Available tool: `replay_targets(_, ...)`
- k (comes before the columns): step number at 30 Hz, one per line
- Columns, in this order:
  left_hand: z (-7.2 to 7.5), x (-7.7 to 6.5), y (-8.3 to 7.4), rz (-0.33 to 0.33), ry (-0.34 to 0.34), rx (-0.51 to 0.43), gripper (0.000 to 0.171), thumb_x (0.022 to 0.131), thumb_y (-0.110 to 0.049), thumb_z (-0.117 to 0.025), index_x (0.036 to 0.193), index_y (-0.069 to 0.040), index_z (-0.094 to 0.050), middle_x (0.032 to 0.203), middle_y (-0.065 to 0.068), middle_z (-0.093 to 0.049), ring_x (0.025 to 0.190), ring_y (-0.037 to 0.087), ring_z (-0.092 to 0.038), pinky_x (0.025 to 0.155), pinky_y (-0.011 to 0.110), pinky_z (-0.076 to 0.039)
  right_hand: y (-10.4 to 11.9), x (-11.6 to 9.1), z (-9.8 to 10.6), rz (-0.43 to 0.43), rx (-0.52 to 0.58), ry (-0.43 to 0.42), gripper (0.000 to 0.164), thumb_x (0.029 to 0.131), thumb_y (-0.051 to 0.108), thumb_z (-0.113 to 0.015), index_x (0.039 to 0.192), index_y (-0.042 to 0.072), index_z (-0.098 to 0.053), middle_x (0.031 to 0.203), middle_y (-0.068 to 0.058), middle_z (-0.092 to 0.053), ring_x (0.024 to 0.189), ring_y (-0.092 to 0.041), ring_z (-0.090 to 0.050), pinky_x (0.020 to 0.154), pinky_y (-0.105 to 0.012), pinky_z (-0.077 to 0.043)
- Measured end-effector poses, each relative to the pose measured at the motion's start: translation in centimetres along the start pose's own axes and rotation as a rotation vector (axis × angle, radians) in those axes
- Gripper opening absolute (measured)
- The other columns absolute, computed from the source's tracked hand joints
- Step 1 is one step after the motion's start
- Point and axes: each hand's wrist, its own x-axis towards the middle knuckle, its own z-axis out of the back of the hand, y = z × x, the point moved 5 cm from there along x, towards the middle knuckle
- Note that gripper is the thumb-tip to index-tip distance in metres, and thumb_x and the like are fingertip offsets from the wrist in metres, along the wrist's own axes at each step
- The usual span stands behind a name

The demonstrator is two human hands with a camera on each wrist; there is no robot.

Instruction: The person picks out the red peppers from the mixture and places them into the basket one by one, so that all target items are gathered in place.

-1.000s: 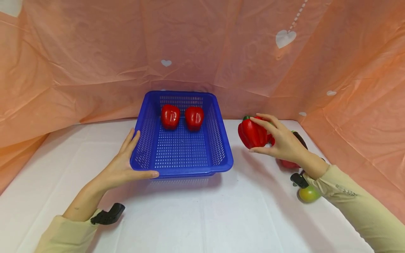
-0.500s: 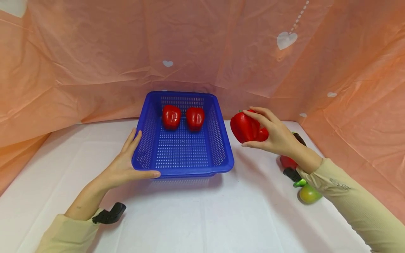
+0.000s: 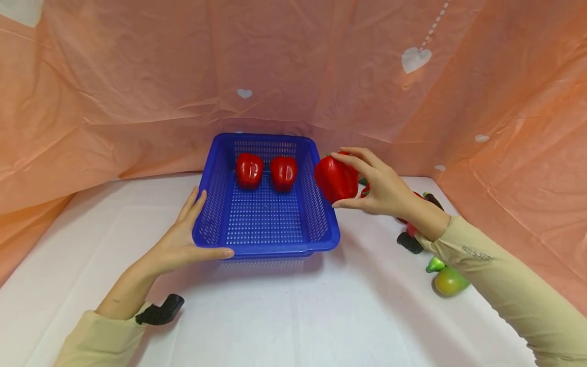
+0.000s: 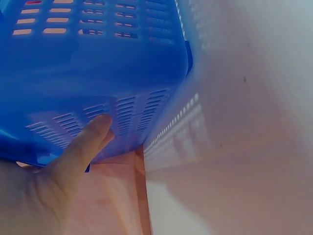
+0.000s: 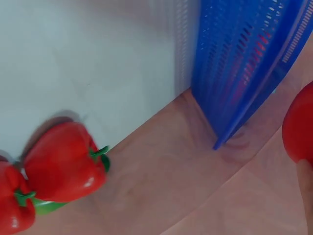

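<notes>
A blue plastic basket [image 3: 263,250] with mesh walls stands on the white table. Two red bell peppers, one on the left [image 3: 249,171] and one on the right [image 3: 284,173], lie inside near its back wall. At the basket's front left corner my left hand [image 3: 179,244] rests with straight fingers along the side wall and the thumb along the front rim. My right hand [image 3: 380,186] grips another red bell pepper [image 3: 337,179] between thumb and fingertips, beside the basket's right rim. In the right wrist view, that pepper shows only partly at the right edge.
More red bell peppers [image 5: 68,164] lie on the table to the right, partly behind my right arm. Nearer are a green-yellow mango-like fruit [image 3: 451,281], a small green item [image 3: 435,264] and a dark eggplant-like item [image 3: 433,200]. An orange cloth [image 3: 275,61] hangs behind the table.
My right hand has moved left with the bell pepper, from over the table to the basket's right rim. My left hand and the basket stay about where they were.
</notes>
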Motion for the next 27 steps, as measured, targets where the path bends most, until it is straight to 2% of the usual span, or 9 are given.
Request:
replay_targets(6,0.0,0.0,0.0,-0.002,-0.002,0.005,0.129,0.067,-0.043,-0.085,0.155,-0.016,0.007,0.161,0.004,0.018,0.144,0.048,-0.003,0.105,0.073,-0.017,1.1,1.5,-0.5,0.004,0.011,0.022,0.089,0.067,0.034,-0.088,0.142,0.014,-0.045,0.14,-0.015,-0.044,0.118,-0.028,-0.054,0.081,-0.042,-0.058)
replay_targets(13,0.0,0.0,0.1,0.01,-0.001,0.004,0.13,0.067,-0.044,-0.085,0.155,-0.018,0.007,0.16,0.001,0.019,0.144,0.048,-0.003,0.105,0.073,-0.017,2.0,2.8,-1.5,-0.03,0.02,0.098,0.088,0.069,0.041,-0.085,0.144,0.018,-0.045,0.144,-0.01,-0.042,0.117,-0.024,-0.054,0.081,-0.036,-0.057)
replay_targets(17,0.0,0.1,0.1,0.003,-0.003,0.0,0.13,0.067,-0.043,-0.085,0.155,-0.018,0.007,0.16,0.002,0.019,0.144,0.048,-0.003,0.105,0.073,-0.017,2.4,3.5,-2.0,-0.047,0.021,0.137,0.088,0.07,0.044,-0.083,0.145,0.02,-0.043,0.145,-0.009,-0.041,0.12,-0.024,-0.053,0.083,-0.037,-0.057)
replay_targets(27,0.0,0.1,0.1,0.0,-0.004,-0.009,0.13,0.066,-0.043,-0.086,0.155,-0.017,0.007,0.16,0.002,0.019,0.144,0.048,-0.003,0.106,0.072,-0.017,3.6,5.2,-3.1,-0.002,0.0,0.16,0.088,0.069,0.048,-0.083,0.143,0.018,-0.045,0.143,-0.008,-0.044,0.12,-0.024,-0.054,0.088,-0.038,-0.055)
